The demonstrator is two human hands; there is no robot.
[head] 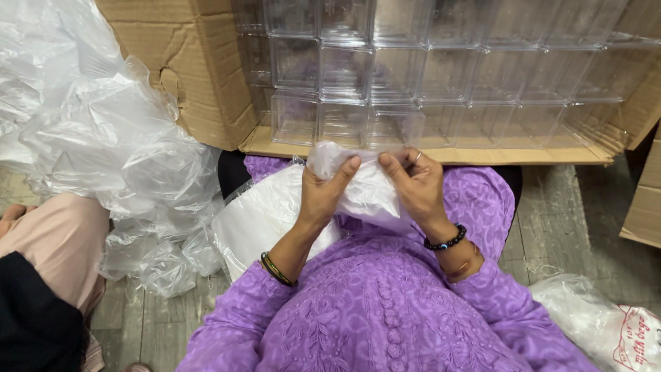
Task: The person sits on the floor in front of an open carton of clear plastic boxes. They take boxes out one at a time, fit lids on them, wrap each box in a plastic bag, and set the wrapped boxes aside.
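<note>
Fingers of the left hand [323, 196] and the right hand [415, 184] are pinched shut on the small clear plastic bag [367, 186] above the lap, just before the cardboard box's [206, 76] front edge; thumbs should slide apart evenly, I judge.

Carton [206, 83] of boxes [441, 76] ahead; bag heap [117, 145] left; small bag [361, 182] between hands, before carton.

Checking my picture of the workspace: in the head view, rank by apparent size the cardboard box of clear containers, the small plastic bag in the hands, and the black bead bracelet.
1. Cardboard box, though cropped by the frame.
2. Small plastic bag, pinched by left hand and right hand.
3. Black bead bracelet.
</note>
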